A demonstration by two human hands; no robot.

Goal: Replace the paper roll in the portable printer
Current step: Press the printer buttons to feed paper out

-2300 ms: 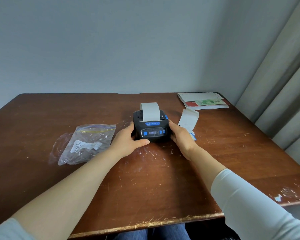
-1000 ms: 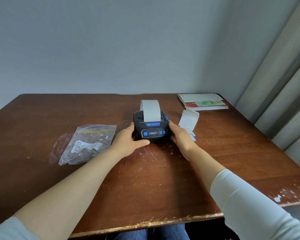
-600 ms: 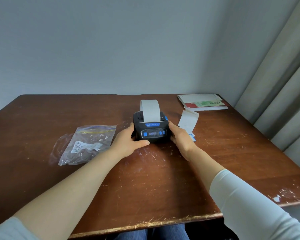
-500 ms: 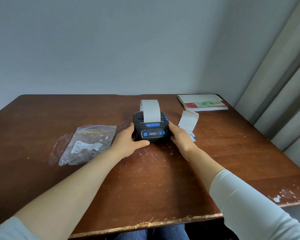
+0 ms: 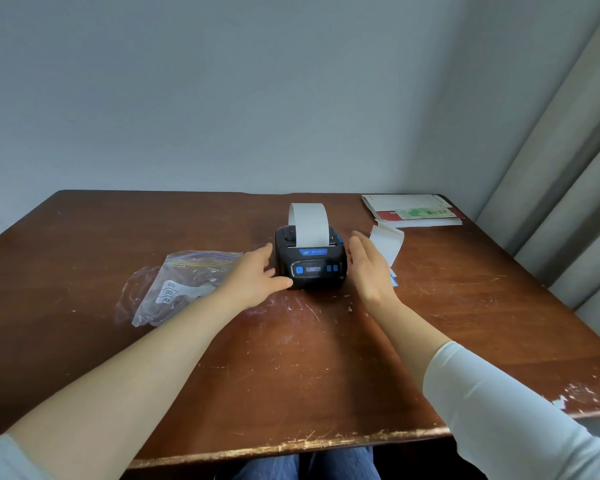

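Left hand (image 5: 255,277): fingers spread, empty, thumb tip touching portable printer (image 5: 310,263) at front-left corner. Right hand (image 5: 368,268): flat, relaxed, empty, just beside printer's right side, not touching. Printer upright mid-table (image 5: 291,358), lid closed, paper strip (image 5: 308,225) curling up from slot. Judgement: roll loaded and feeding, task about done; at most tearing off strip remains. Torn paper piece (image 5: 387,242) right of printer, zip bag (image 5: 184,284) left.

Pale, whitish long sleeves (image 5: 506,407) are pushed up both forearms, leaving the wrists and the left hand (image 5: 255,277) and right hand (image 5: 368,268) bare. Blue jeans (image 5: 305,464) cover the knees.
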